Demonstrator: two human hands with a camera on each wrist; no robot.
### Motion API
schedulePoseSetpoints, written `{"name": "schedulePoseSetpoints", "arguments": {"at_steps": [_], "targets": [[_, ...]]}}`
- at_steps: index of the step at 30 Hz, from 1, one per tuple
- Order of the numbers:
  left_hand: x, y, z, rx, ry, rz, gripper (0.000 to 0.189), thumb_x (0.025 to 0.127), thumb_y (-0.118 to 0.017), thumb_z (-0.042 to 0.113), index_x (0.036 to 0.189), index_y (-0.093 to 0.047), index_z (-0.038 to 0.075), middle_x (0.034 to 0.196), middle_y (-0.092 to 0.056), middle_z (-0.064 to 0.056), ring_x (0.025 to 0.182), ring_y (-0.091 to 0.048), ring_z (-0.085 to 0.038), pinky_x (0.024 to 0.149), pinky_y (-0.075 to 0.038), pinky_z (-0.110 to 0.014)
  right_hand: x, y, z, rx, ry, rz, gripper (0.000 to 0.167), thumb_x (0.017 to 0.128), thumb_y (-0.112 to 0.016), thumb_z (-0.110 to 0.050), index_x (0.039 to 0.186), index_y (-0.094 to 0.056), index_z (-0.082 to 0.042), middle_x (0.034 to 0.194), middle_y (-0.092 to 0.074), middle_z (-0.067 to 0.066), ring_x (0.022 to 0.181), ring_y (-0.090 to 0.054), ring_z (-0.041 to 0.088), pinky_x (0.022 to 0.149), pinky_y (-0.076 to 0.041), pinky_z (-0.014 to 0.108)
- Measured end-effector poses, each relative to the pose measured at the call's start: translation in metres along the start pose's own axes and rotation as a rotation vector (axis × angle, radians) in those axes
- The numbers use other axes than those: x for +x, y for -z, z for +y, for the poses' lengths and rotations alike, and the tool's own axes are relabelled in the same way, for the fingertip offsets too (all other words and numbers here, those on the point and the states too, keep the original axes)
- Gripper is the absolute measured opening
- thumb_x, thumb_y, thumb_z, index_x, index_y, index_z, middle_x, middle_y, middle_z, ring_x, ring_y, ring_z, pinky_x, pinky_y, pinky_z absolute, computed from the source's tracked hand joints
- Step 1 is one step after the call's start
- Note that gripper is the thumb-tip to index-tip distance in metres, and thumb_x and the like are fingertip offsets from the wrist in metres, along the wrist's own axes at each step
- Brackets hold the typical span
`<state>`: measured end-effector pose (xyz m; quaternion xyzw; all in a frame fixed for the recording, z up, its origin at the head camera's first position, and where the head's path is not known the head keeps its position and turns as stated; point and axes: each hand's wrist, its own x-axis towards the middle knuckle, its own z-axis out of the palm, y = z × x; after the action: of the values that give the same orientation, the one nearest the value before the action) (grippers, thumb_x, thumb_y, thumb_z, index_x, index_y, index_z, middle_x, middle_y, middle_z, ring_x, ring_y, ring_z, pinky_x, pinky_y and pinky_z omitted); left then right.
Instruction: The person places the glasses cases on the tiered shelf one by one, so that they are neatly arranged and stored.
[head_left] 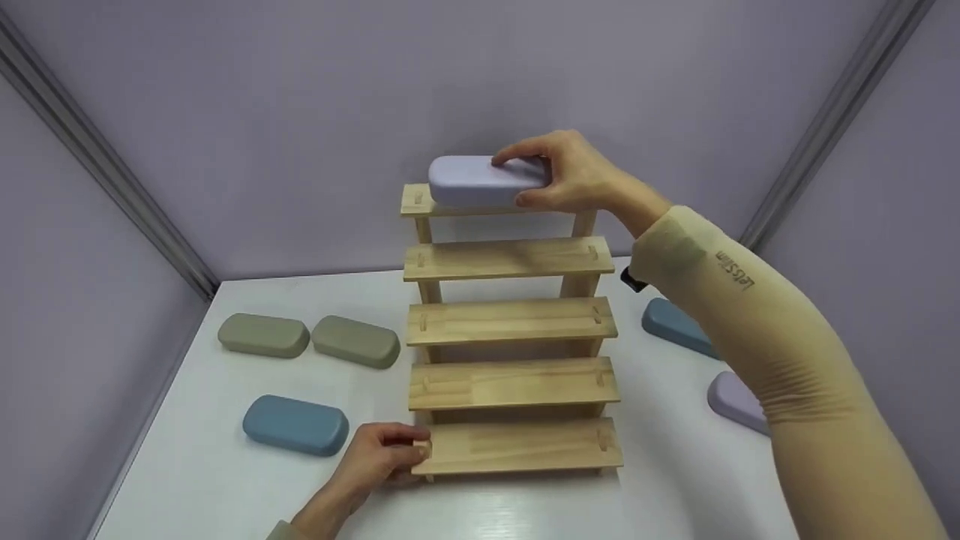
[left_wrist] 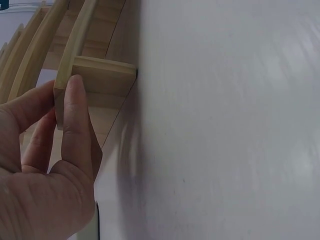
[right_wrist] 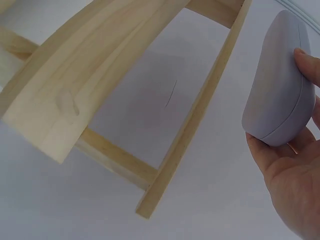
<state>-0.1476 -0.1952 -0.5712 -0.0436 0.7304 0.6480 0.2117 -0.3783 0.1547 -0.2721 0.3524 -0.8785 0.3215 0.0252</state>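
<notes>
My right hand [head_left: 574, 174] grips a lavender glasses case [head_left: 472, 180] by its right end, thumb on the near side and fingers over the top. The case is over the top step of a wooden tiered stand [head_left: 510, 321]; in the right wrist view a gap shows between the case [right_wrist: 280, 85] and the stand's top board [right_wrist: 192, 115]. At the lower left, my left hand [head_left: 375, 457] pinches the left end of the lowest step [head_left: 517, 446]. The left wrist view shows the thumb and fingers [left_wrist: 75, 125] on either side of that board's end.
Two olive-green cases [head_left: 264, 335] [head_left: 356, 342] and a blue case [head_left: 296, 425] lie left of the stand on the white table [head_left: 187, 480]. To the right are another blue case [head_left: 679, 328] and a lavender case [head_left: 736, 403], both partly behind my right sleeve. Pale walls [head_left: 480, 75] enclose the table.
</notes>
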Motion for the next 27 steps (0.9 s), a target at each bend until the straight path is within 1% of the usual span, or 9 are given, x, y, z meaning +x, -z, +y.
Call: {"name": "schedulePoseSetpoints", "arguments": {"at_steps": [6,13,16,22,27], "targets": [[0.0,0.0,-0.003,0.01,0.011,0.001,0.039,0.096,-0.084,0.011,0.132,-0.079,-0.004,0.106,-0.081,-0.002,0.091,-0.075,-0.01,0.074,-0.068,-0.026,0.022,-0.017,0.0,0.004,-0.007,-0.012,0.062,0.082,-0.086,-0.012,0.143,-0.078,-0.018,0.144,-0.078,0.011,0.122,-0.069,0.025,0.104,-0.051,0.037],[0.0,0.002,-0.004,0.01,0.014,-0.002,0.04,0.096,-0.084,0.01,0.132,-0.079,-0.005,0.105,-0.081,-0.001,0.091,-0.076,-0.009,0.074,-0.068,-0.025,0.038,-0.031,0.001,0.028,-0.028,-0.02,0.062,0.082,-0.084,-0.011,0.143,-0.078,-0.018,0.145,-0.077,0.009,0.124,-0.068,0.024,0.108,-0.053,0.039],[0.0,0.002,-0.004,0.021,0.008,0.001,0.039,0.095,-0.085,0.01,0.131,-0.079,-0.005,0.105,-0.081,0.0,0.091,-0.075,-0.009,0.073,-0.067,-0.025,0.042,-0.036,0.001,0.039,-0.031,-0.023,0.062,0.082,-0.084,-0.011,0.143,-0.078,-0.018,0.146,-0.077,0.009,0.125,-0.067,0.023,0.11,-0.053,0.04],[-0.002,0.001,-0.003,-0.002,0.001,-0.01,0.038,0.095,-0.085,0.009,0.13,-0.08,-0.005,0.104,-0.082,-0.001,0.092,-0.077,-0.01,0.075,-0.068,-0.025,0.045,-0.045,0.004,0.032,-0.026,-0.038,0.059,0.083,-0.085,-0.01,0.141,-0.079,-0.016,0.142,-0.079,0.008,0.124,-0.067,0.022,0.112,-0.052,0.041],[-0.002,0.001,-0.004,-0.001,0.003,-0.01,0.037,0.095,-0.084,0.008,0.13,-0.08,-0.005,0.104,-0.082,0.0,0.092,-0.077,-0.009,0.074,-0.068,-0.025,0.046,-0.048,0.004,0.03,-0.029,-0.041,0.062,0.084,-0.086,-0.011,0.144,-0.077,-0.016,0.146,-0.077,0.009,0.13,-0.067,0.026,0.119,-0.052,0.044]]}}
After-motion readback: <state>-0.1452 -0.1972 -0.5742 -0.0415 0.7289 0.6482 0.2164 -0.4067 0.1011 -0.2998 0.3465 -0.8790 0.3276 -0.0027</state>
